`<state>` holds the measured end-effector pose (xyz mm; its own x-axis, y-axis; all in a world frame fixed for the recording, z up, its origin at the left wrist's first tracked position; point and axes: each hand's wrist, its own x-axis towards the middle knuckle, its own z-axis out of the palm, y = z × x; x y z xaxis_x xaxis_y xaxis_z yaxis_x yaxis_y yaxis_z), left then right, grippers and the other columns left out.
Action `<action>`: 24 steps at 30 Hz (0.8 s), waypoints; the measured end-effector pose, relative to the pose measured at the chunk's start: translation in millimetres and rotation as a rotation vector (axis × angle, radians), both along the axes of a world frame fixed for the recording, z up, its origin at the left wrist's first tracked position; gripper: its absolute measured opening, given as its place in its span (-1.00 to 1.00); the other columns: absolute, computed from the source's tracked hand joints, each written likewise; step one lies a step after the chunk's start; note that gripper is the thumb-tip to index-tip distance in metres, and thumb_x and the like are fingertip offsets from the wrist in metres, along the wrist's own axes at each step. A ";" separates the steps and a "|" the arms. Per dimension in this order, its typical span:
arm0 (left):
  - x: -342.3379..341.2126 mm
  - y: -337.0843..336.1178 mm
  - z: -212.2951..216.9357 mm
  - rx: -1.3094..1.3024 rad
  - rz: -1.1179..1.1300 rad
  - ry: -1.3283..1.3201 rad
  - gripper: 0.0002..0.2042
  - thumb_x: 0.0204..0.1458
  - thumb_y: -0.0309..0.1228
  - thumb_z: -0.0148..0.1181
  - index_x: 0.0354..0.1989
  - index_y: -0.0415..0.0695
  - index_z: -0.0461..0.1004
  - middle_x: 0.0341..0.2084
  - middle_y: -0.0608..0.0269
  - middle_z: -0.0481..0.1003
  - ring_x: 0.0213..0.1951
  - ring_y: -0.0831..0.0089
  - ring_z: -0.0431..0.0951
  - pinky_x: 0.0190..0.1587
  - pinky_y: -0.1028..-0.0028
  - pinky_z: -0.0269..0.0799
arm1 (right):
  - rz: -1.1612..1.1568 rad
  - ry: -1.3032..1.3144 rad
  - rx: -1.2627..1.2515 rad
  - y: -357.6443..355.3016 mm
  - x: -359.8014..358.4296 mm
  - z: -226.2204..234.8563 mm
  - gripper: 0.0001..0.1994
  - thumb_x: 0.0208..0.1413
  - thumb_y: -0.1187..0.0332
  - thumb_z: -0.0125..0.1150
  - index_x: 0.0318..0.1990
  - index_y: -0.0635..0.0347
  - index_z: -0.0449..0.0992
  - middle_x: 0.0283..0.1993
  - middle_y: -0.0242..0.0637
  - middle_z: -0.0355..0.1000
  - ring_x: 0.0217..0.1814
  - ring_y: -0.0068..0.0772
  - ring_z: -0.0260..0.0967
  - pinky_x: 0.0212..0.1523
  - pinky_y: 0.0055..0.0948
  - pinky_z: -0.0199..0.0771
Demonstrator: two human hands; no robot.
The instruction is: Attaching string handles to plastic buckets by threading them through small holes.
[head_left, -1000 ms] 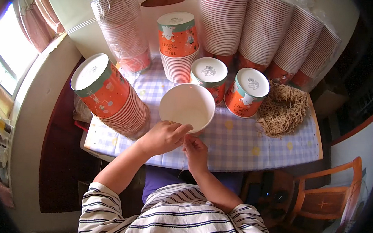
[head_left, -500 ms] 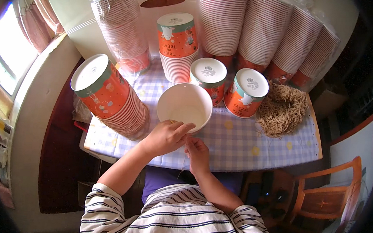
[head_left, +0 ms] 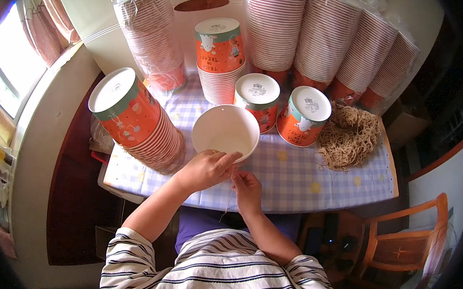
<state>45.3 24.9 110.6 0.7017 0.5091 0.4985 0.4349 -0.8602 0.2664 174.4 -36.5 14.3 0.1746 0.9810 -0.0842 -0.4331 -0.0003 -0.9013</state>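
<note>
I see a small table [head_left: 293, 181] under a lilac-and-white checked cloth dotted with yellow, pushed up against a pale wall. A window with pink curtains [head_left: 40, 34] glows at the left, and a wooden chair [head_left: 412, 248] stands off the table's right near corner on a dark floor.

Along the far edge lean 4 tall sleeves of nested paper cups, 1 plastic-wrapped stack [head_left: 150, 37] toward the far left corner and 3 more [head_left: 325, 38] running to the far right. In front of them sits an upright stack of orange printed cups [head_left: 219, 60] with a white and green top. 2 single orange cups [head_left: 257, 100] and [head_left: 303, 114] stand upside down near the middle, white bases up. A further orange stack [head_left: 136, 124] lies tilted on its side along the left edge. A tangled heap of tan string [head_left: 350, 136] rests by the right edge.

A white cup [head_left: 226, 130], mouth up (its inside plain and pale), stands near the middle of the near edge. My left hand [head_left: 205, 169] touches its near rim, fingers curled closed, pinching a thin string [head_left: 229, 201] at the rim. My right hand [head_left: 248, 191] sits just beside it over the near edge, fingers closed on the same thread, which hangs down toward my lap. Striped sleeves fill the bottom of the view.
</note>
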 end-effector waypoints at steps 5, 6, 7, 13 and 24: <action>2.3 0.0 -0.8 -0.042 0.017 -0.064 -0.60 -0.17 -0.46 0.25 -0.09 -0.18 0.36 -0.43 0.08 0.51 -0.39 0.12 0.54 -0.38 0.28 0.46 | 0.019 0.002 0.000 0.1 2.4 2.2 -0.83 0.13 0.30 0.15 -0.39 0.21 0.46 -0.47 -0.49 0.38 -0.46 -0.71 0.22 -0.42 -0.65 0.25; 3.8 -0.8 -0.7 -0.047 0.034 -0.112 -0.62 -0.14 -0.46 0.23 -0.08 -0.20 0.36 -0.42 0.07 0.51 -0.38 0.12 0.55 -0.37 0.27 0.46 | 0.055 -0.027 -0.033 -0.6 4.6 5.3 -0.82 0.14 0.29 0.14 -0.39 0.21 0.45 -0.47 -0.48 0.38 -0.46 -0.71 0.23 -0.42 -0.64 0.26; 6.0 -1.6 -0.8 -0.053 0.050 -0.161 -0.63 -0.11 -0.47 0.22 -0.08 -0.21 0.36 -0.41 0.06 0.52 -0.37 0.11 0.55 -0.37 0.27 0.46 | 0.089 -0.057 -0.067 -1.1 6.6 6.8 -0.81 0.14 0.28 0.13 -0.38 0.22 0.44 -0.47 -0.48 0.38 -0.46 -0.70 0.23 -0.41 -0.63 0.27; 24.3 -6.1 -6.3 -0.411 0.213 -0.315 -0.69 -0.03 -0.48 0.17 -0.06 -0.18 0.38 -0.29 0.01 0.51 -0.31 0.13 0.56 -0.31 0.31 0.48 | 0.181 -0.315 0.048 -15.5 7.1 3.8 -0.82 0.15 0.31 0.09 -0.31 0.26 0.42 -0.49 -0.42 0.38 -0.44 -0.66 0.29 -0.38 -0.59 0.32; -16.6 -51.5 -26.6 -0.389 0.242 -0.629 -0.81 -0.09 -0.61 0.12 -0.25 -0.26 0.46 -0.33 0.15 0.49 -0.30 0.40 0.47 -0.22 0.52 0.35 | 0.335 0.516 -0.265 -31.5 31.6 4.5 -0.88 0.12 0.36 0.11 -0.25 0.20 0.45 -0.54 -0.39 0.35 -0.62 -0.65 0.11 -0.46 -0.58 0.23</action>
